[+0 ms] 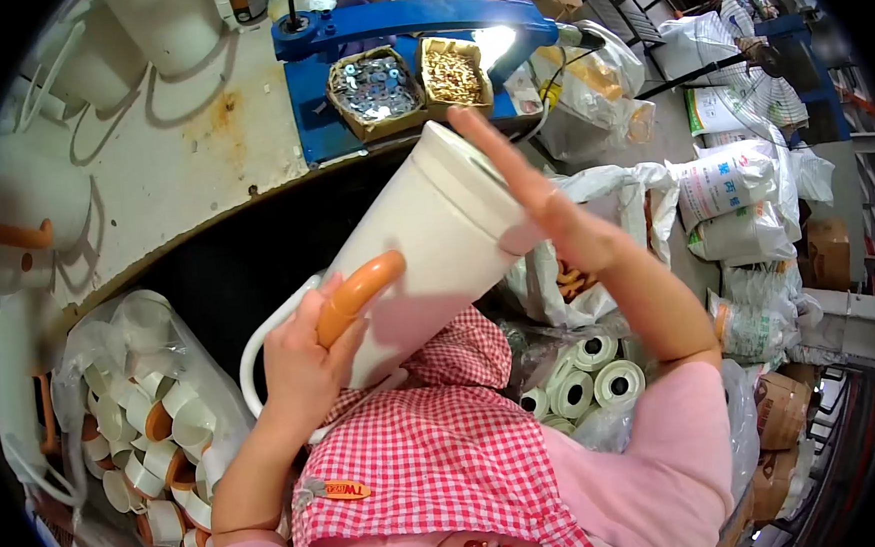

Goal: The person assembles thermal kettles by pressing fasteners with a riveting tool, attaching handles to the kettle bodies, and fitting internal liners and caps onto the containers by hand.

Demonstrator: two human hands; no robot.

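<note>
Aslant, the white pail lies lengthwise from apron toward the tabletop's front edge. I've left hand clasping orange handle, right hand flat at far end.

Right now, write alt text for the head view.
A person's left hand grips the orange handle of a tilted white pitcher, while the open right hand is at its upper end. Beyond are a blue machine and boxes of small parts.

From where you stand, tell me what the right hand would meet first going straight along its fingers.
Likely the box of small brass-coloured pieces, lying ahead of the right hand in this view, though depth is unclear.
</note>
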